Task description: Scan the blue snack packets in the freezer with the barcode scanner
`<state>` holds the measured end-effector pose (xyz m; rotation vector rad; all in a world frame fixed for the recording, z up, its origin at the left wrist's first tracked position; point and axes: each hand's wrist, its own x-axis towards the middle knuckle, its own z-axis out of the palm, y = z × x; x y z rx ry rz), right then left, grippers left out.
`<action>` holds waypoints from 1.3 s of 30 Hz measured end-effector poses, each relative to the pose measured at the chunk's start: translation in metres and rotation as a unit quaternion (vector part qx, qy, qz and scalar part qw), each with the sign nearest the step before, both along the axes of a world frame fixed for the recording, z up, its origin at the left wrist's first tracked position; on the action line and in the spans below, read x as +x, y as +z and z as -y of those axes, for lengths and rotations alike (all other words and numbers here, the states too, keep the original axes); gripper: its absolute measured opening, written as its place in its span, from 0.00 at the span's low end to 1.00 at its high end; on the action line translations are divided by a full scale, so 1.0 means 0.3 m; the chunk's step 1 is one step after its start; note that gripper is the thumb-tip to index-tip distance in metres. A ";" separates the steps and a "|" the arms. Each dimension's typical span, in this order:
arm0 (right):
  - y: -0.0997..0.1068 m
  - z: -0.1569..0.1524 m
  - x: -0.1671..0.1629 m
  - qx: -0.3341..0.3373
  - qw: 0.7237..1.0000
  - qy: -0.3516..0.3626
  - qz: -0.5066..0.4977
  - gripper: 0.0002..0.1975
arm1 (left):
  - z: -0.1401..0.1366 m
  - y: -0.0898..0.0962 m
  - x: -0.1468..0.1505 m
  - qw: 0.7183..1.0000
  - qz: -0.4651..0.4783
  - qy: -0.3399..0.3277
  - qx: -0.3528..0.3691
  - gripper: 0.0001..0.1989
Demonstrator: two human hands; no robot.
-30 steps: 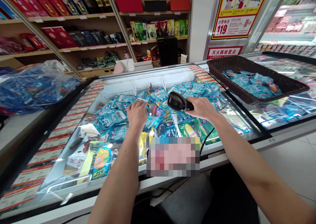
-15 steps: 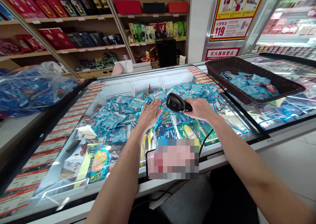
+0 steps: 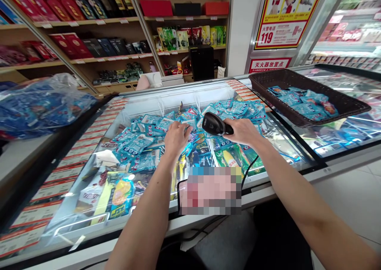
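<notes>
- Hand, right, wraps the handle of a black scanner, long axis crosswise, head toward the left hand.
- Left fingers bend over blue packets; whether they pinch one, I cannot tell.
- Packets by those fingertips lie just left of the scanner head, across a narrow gap.
- Freezer rim runs nearest the body; brown basket stands well right.

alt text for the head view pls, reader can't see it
A person's right hand holds a black handheld scanner, and the left hand is over blue packets at a display case. A dark basket of similar packets sits to the right.
</notes>
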<state>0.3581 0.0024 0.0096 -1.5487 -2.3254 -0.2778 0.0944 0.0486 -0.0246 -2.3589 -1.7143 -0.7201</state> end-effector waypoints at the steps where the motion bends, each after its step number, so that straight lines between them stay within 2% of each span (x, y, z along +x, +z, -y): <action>1: 0.000 0.000 0.000 0.000 1.000 0.000 0.001 0.17 | -0.002 -0.006 0.002 1.000 0.006 0.004 0.008 0.25; 8: -0.001 0.000 -0.001 0.006 1.000 0.003 0.005 0.16 | -0.010 -0.035 0.005 0.997 0.017 0.072 0.022 0.33; 20: -0.005 -0.001 -0.002 0.007 1.000 0.008 0.004 0.16 | -0.024 -0.046 -0.003 0.995 -0.001 0.100 0.012 0.34; 27: -0.008 -0.001 -0.002 0.015 1.000 0.013 0.000 0.15 | -0.037 -0.050 -0.019 0.996 0.083 0.034 0.017 0.36; 31: -0.008 -0.001 -0.003 0.008 1.000 0.014 -0.001 0.16 | -0.023 -0.034 -0.016 0.990 0.136 -0.009 0.025 0.32; 39: -0.005 0.002 -0.006 0.005 1.000 0.017 -0.001 0.16 | -0.003 -0.009 -0.003 0.990 0.132 -0.034 0.029 0.28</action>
